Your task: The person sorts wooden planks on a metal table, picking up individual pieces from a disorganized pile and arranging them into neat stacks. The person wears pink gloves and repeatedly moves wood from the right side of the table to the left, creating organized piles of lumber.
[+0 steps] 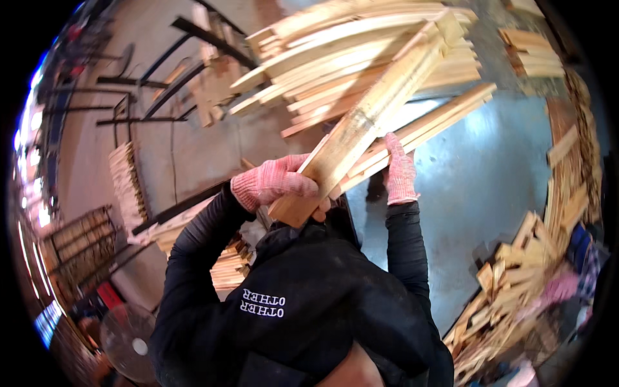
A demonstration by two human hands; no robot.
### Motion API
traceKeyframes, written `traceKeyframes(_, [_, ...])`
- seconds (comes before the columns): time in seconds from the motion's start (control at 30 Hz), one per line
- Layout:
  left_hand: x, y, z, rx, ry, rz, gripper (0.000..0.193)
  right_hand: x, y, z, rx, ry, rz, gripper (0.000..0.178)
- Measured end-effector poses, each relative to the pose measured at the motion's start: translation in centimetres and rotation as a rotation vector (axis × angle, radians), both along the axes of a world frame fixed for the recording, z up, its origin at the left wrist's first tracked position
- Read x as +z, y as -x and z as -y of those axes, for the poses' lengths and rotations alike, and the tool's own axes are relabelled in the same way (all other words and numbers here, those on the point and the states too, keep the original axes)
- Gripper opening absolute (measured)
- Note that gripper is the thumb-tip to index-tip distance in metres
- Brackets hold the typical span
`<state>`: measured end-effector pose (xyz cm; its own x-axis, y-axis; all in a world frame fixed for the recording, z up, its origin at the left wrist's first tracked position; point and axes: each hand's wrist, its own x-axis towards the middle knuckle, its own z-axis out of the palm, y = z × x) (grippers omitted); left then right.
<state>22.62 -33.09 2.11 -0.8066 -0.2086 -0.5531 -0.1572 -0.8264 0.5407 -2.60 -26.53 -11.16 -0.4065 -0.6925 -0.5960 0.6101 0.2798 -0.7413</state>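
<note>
My left hand (274,184), in a pink knit glove, is closed around the near end of a long wooden board (361,126). This board slants up and away to the right, its far end above a stack of boards (322,71). Under and to the right of it lie narrower wooden boards (445,122), pointing the same way. My right hand (401,173), also gloved in pink, grips these from their right side, thumb on top and fingers mostly hidden beneath. The near ends of both sets meet close to my chest.
A shiny grey surface (477,168) spreads to the right. Beyond it sits a heap of offcuts (516,277) at the lower right. Black metal frames (187,77) stand at the far left, with a plank stack (129,184) nearer. A round fan (127,342) is at the lower left.
</note>
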Motion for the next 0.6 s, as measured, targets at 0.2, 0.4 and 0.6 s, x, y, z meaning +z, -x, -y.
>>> traceKeyframes(0.2, [3.9,-4.1,-7.6,0.496,0.174,0.170,0.057,-3.0,-0.3,7.2,0.560,-0.471,-0.903,0.137])
traceKeyframes(0.4, [0.5,-9.8,-12.6,0.689,0.666,0.720,0.082,-0.4,-2.3,8.5,0.454,-0.356,-0.818,0.114])
traceKeyframes(0.6, [-1.2,-19.5,-18.0,0.544,1.300,1.170,0.080,6.1,-0.3,3.5,0.761,0.007,-0.738,0.038])
